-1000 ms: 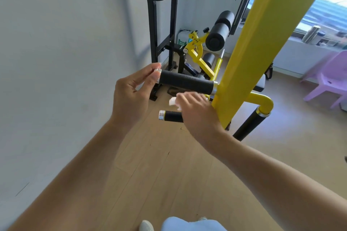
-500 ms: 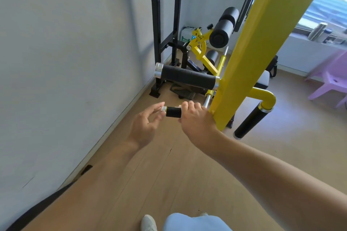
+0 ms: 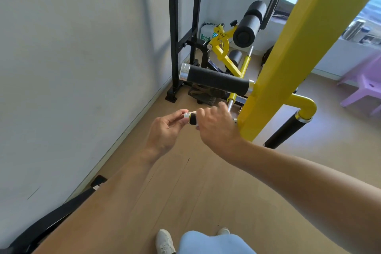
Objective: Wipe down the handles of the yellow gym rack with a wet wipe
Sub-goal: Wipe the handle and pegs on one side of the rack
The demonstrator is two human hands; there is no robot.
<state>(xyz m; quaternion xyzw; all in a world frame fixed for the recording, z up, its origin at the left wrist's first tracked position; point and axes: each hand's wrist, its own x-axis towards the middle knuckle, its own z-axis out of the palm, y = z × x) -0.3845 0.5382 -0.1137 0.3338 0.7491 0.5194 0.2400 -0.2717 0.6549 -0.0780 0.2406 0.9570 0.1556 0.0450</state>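
A yellow rack post (image 3: 296,51) runs diagonally through the head view. Two black foam handles with silver end caps stick out to its left. The upper handle (image 3: 216,79) is bare. My right hand (image 3: 216,128) is wrapped around the lower handle (image 3: 192,119), covering most of it; a sliver of white wet wipe (image 3: 196,124) shows under the fingers. My left hand (image 3: 167,130) pinches the lower handle's silver end cap between thumb and fingertips. A third black handle (image 3: 286,130) hangs from a yellow elbow on the post's right side.
A white wall (image 3: 72,68) stands close on the left. Behind are a black frame (image 3: 175,37) and a yellow bench attachment with black foam rollers (image 3: 247,24). A purple plastic chair (image 3: 365,82) sits at right. Wood floor (image 3: 185,192) lies below, with my white shoes (image 3: 165,241) showing.
My left hand dropped from the upper handle's end cap to the lower handle's cap. My right hand slid along the lower handle toward its free end.
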